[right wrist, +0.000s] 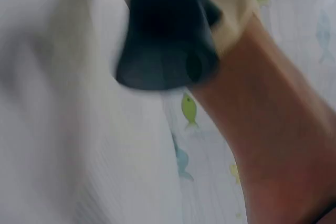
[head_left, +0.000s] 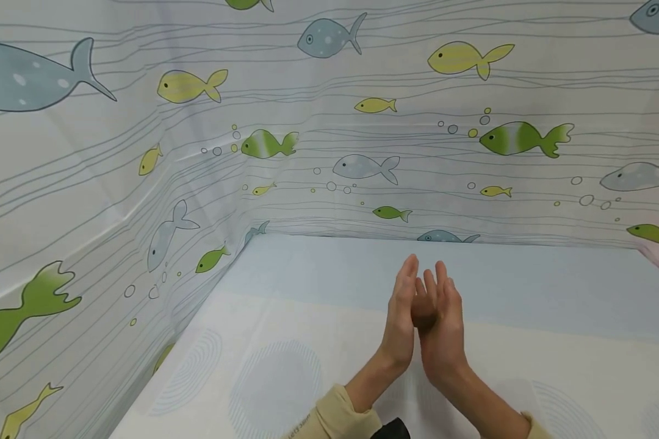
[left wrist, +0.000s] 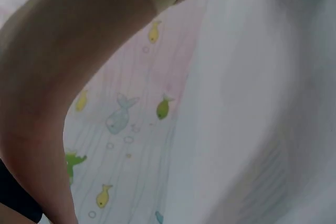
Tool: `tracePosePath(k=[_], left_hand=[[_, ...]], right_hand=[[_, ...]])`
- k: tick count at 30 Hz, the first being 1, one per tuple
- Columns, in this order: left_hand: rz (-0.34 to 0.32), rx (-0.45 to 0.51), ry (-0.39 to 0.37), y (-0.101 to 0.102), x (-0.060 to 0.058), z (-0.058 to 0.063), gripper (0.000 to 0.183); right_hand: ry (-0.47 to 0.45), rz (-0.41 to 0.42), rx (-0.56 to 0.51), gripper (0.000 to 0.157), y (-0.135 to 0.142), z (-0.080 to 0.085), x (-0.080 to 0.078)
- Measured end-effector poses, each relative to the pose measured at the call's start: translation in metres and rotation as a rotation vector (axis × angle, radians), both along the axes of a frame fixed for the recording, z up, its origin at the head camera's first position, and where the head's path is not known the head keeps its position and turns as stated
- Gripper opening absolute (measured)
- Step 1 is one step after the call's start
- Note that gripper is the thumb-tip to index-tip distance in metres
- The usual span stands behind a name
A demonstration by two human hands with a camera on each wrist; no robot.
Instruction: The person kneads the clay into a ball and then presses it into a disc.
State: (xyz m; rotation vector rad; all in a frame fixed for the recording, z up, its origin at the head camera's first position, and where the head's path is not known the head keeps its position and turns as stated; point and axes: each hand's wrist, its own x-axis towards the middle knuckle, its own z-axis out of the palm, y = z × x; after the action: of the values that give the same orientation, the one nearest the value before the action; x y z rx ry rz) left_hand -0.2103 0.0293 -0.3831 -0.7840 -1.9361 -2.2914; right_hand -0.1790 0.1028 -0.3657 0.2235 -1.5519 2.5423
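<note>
In the head view both hands are raised over the table, palms facing each other and fingers pointing away, nearly straight. My left hand (head_left: 399, 314) is on the left and my right hand (head_left: 445, 335) on the right, close together. Between the palms shows a dark brown, rounded shape (head_left: 424, 312); its kind is too shaded to tell, and the hands hide its sides. The left wrist view catches the right forearm (left wrist: 47, 72), and the right wrist view the left forearm (right wrist: 268, 103); neither shows the fingers.
Beneath the hands lies a table (head_left: 351, 274) with a pale blue and white patterned cover. A fish-printed curtain (head_left: 285, 103) stands along its back and left. A black wrist device (right wrist: 163, 40) sits by the left sleeve (head_left: 343, 414).
</note>
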Motion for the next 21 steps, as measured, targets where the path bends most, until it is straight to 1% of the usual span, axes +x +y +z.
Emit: tracePosePath(k=[4, 6, 8, 15, 18, 21], left_hand=[[-0.065, -0.067, 0.035, 0.008, 0.014, 0.0, 0.064], [-0.09, -0.09, 0.051, 0.011, 0.019, 0.001, 0.065], [-0.115, -0.091, 0.064, 0.011, 0.022, 0.003, 0.066], [-0.225, -0.015, 0.098, 0.009, 0.02, 0.01, 0.062], [-0.249, 0.007, 0.092, 0.008, 0.021, 0.013, 0.062], [-0.26, 0.049, 0.069, 0.007, 0.021, 0.017, 0.062]], right_hand=[[-0.013, -0.064, -0.069, 0.068, 0.014, 0.002, -0.01], [-0.025, -0.095, -0.085, 0.068, 0.019, 0.004, -0.014], [-0.021, -0.11, -0.084, 0.068, 0.022, 0.005, -0.017], [0.033, -0.136, -0.073, 0.067, 0.027, 0.007, -0.02], [0.062, -0.129, -0.084, 0.067, 0.028, 0.007, -0.02], [0.101, -0.101, -0.099, 0.067, 0.028, 0.005, -0.022]])
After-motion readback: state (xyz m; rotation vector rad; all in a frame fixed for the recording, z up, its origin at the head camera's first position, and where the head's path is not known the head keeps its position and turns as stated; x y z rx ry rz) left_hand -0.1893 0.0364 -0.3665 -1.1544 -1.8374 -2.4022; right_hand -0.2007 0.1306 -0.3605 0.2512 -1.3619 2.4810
